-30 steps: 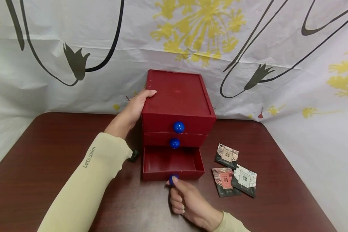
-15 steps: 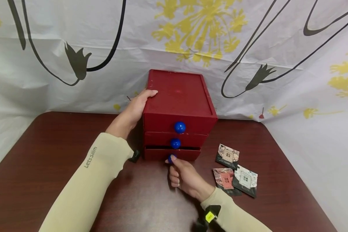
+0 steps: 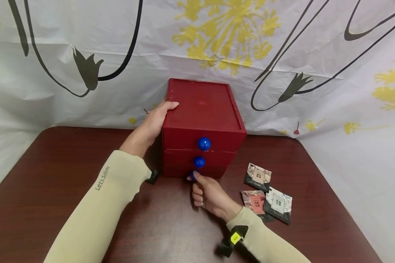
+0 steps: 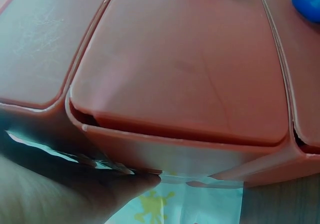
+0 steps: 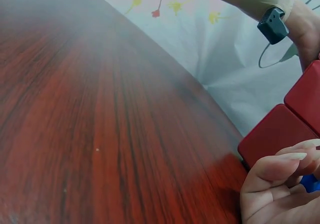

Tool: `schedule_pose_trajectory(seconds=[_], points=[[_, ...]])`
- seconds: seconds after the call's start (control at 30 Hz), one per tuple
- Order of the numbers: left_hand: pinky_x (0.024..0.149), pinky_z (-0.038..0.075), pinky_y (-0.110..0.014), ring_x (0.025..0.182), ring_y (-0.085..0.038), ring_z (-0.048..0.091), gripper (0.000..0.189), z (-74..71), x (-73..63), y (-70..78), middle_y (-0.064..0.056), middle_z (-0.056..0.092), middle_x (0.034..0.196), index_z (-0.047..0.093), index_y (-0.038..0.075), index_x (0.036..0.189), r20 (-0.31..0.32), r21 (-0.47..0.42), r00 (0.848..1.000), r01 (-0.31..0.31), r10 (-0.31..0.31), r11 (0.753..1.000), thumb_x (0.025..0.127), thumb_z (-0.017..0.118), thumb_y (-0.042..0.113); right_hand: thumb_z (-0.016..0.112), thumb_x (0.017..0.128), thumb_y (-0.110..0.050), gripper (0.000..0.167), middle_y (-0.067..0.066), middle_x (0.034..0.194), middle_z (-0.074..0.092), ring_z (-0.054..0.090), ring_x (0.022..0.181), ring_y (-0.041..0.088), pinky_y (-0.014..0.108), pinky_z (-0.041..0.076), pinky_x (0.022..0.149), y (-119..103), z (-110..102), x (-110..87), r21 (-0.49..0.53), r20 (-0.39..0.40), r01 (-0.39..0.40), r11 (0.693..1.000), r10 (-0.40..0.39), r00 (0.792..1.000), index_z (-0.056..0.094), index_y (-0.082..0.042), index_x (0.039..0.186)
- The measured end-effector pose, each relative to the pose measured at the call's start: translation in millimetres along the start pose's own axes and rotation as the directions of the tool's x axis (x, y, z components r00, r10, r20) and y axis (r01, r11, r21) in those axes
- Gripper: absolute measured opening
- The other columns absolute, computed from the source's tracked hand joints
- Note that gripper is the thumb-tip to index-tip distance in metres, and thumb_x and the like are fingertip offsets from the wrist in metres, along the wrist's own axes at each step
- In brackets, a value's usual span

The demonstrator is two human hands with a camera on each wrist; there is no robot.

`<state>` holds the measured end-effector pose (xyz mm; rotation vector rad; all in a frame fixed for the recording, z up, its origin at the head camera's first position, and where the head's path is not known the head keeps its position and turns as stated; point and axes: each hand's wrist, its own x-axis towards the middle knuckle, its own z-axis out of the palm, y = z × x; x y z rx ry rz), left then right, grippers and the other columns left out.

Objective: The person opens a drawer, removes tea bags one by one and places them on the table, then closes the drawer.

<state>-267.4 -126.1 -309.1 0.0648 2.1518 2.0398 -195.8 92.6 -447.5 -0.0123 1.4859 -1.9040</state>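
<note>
A red drawer cabinet [image 3: 200, 106] stands at the back of the table, its three drawers stacked with blue ball knobs. My left hand [image 3: 155, 119] holds the cabinet's left side, thumb over the top edge; its other fingers are hidden behind the side in the head view. My right hand [image 3: 214, 195] pinches the knob [image 3: 193, 175] of the bottom drawer [image 3: 176, 171] between thumb and index finger, the other fingers curled. That drawer's front sits nearly flush below the middle drawer [image 3: 181, 157]. In the left wrist view the drawer fronts [image 4: 180, 59] fill most of the picture.
Three small printed packets lie to the right of the cabinet: a beige one [image 3: 258, 176], a red one [image 3: 255, 202] and a white one [image 3: 279, 204] overlapping it. A patterned white cloth [image 3: 118, 102] hangs right behind the dark wooden table [image 3: 69, 190].
My right hand has pushed the bottom drawer from well pulled out to in, moving away from me with the knob. The left hand stays on the cabinet's side.
</note>
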Motion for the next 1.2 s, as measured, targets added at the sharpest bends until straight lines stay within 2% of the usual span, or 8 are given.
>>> schedule_pose_trajectory(seconds=[0.27, 0.47, 0.63, 0.8, 0.87, 0.93, 1.07, 1.2], points=[[0.12, 0.027, -0.046, 0.135, -0.029, 0.042, 0.061, 0.6, 2.0, 0.7, -0.012, 0.038, 0.151, 0.022, 0.025, 0.16, 0.006, 0.004, 1.0, 0.005, -0.005, 1.0, 0.103, 0.033, 0.04, 0.045, 0.107, -0.04, 0.029, -0.009, 0.059, 0.032, 0.032, 0.051, 0.007, 0.022, 0.029, 0.051, 0, -3, 0.2, 0.031, -0.014, -0.013, 0.999, 0.014, 1.0, 0.052, -0.013, 0.114], [0.121, 0.027, -0.045, 0.133, -0.028, 0.045, 0.062, -0.8, 4.2, 3.9, -0.012, 0.041, 0.15, 0.023, 0.021, 0.159, 0.004, 0.033, 0.999, 0.039, -0.039, 0.999, 0.103, 0.034, 0.045, 0.047, 0.106, -0.043, 0.039, -0.007, 0.06, 0.036, 0.033, 0.055, 0.01, 0.023, 0.031, 0.054, -1, -6, -0.6, 0.015, 0.003, -0.044, 0.999, 0.044, 0.999, 0.049, -0.009, 0.125], [0.123, 0.025, -0.047, 0.139, -0.026, 0.042, 0.062, -1.1, 5.1, 6.7, -0.01, 0.041, 0.152, 0.024, 0.021, 0.16, 0.033, 0.062, 0.999, 0.034, -0.036, 0.998, 0.104, 0.033, 0.048, 0.05, 0.105, -0.042, 0.05, -0.006, 0.061, 0.043, 0.04, 0.054, 0.009, 0.025, 0.039, 0.055, -1, -5, -9.6, -0.07, -0.007, -0.054, 0.996, 0.054, 0.999, 0.047, -0.001, 0.133], [0.128, 0.014, -0.049, 0.154, -0.027, 0.023, 0.07, -20.8, -4.7, 4.2, -0.009, 0.024, 0.167, 0.017, 0.02, 0.163, 0.025, 0.183, 0.999, 0.019, -0.024, 0.983, 0.105, 0.019, 0.059, 0.057, 0.101, -0.045, 0.057, -0.004, 0.065, 0.054, 0.052, 0.054, 0.009, 0.026, 0.047, 0.054, -6, 0, -21.2, -0.256, -0.021, -0.033, 0.966, 0.028, 0.999, 0.052, 0.001, 0.134], [0.129, 0.009, -0.05, 0.158, -0.028, 0.013, 0.075, -31.0, -13.4, -1.7, -0.007, 0.013, 0.171, 0.012, 0.02, 0.164, 0.013, 0.236, 1.0, 0.006, -0.01, 0.972, 0.104, 0.013, 0.064, 0.064, 0.097, -0.044, 0.058, 0.0, 0.067, 0.06, 0.057, 0.055, 0.011, 0.027, 0.05, 0.053, -10, 0, -28.4, -0.376, -0.019, 0.005, 0.926, -0.013, 1.0, 0.054, 0.0, 0.135], [0.129, 0.005, -0.053, 0.159, -0.028, 0.006, 0.076, -40.7, -24.8, -10.1, -0.005, 0.005, 0.172, 0.004, 0.02, 0.164, 0.01, 0.275, 1.0, -0.015, 0.013, 0.961, 0.103, 0.009, 0.065, 0.072, 0.092, -0.041, 0.06, 0.004, 0.072, 0.066, 0.062, 0.058, 0.015, 0.03, 0.053, 0.053, -16, -2, -37.1, -0.507, -0.019, 0.051, 0.861, -0.07, 0.997, 0.055, -0.003, 0.136], [0.128, 0.003, -0.056, 0.159, -0.028, 0.003, 0.074, -56.8, -49.7, -30.8, -0.006, 0.006, 0.172, 0.009, 0.014, 0.164, -0.024, 0.376, 0.994, -0.088, 0.105, 0.923, 0.105, 0.009, 0.059, 0.081, 0.084, -0.037, 0.061, 0.005, 0.08, 0.071, 0.068, 0.067, 0.02, 0.032, 0.056, 0.06, -30, -11, -56.3, -0.723, -0.01, 0.135, 0.678, -0.205, 0.979, 0.059, -0.008, 0.134], [0.126, 0.012, -0.058, 0.158, -0.034, 0.013, 0.069, -63.2, -71.1, -51.1, -0.011, 0.016, 0.17, 0.019, 0.011, 0.162, -0.049, 0.534, 0.984, -0.117, 0.169, 0.837, 0.108, 0.018, 0.053, 0.077, 0.087, -0.041, 0.049, -0.003, 0.083, 0.07, 0.068, 0.075, 0.014, 0.026, 0.055, 0.069, -43, -23, -72.9, -0.849, -0.007, 0.18, 0.497, -0.351, 0.936, 0.064, -0.013, 0.126]])
